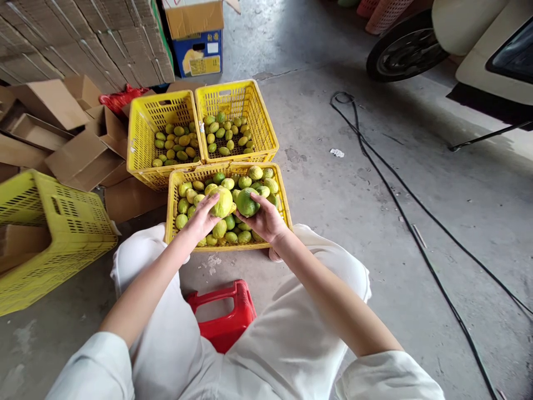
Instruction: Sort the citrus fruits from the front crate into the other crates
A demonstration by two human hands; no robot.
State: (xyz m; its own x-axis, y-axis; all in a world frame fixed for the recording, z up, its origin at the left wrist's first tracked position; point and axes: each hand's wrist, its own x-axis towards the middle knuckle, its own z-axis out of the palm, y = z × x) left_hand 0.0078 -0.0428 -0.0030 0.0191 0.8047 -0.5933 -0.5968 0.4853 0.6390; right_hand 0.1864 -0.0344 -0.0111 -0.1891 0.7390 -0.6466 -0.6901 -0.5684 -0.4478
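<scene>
fingers [211, 201] cup yellow fruit [222, 202] left, green fruit [247, 203] right; blue box [198, 54] reads "11"

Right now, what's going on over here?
A seated person holds a yellow-green fruit in the left hand and a greener one in the right hand, above a yellow crate of similar fruit. Just beyond stand two more yellow crates, each partly filled with fruit. A red plastic stool sits between the legs.
</scene>
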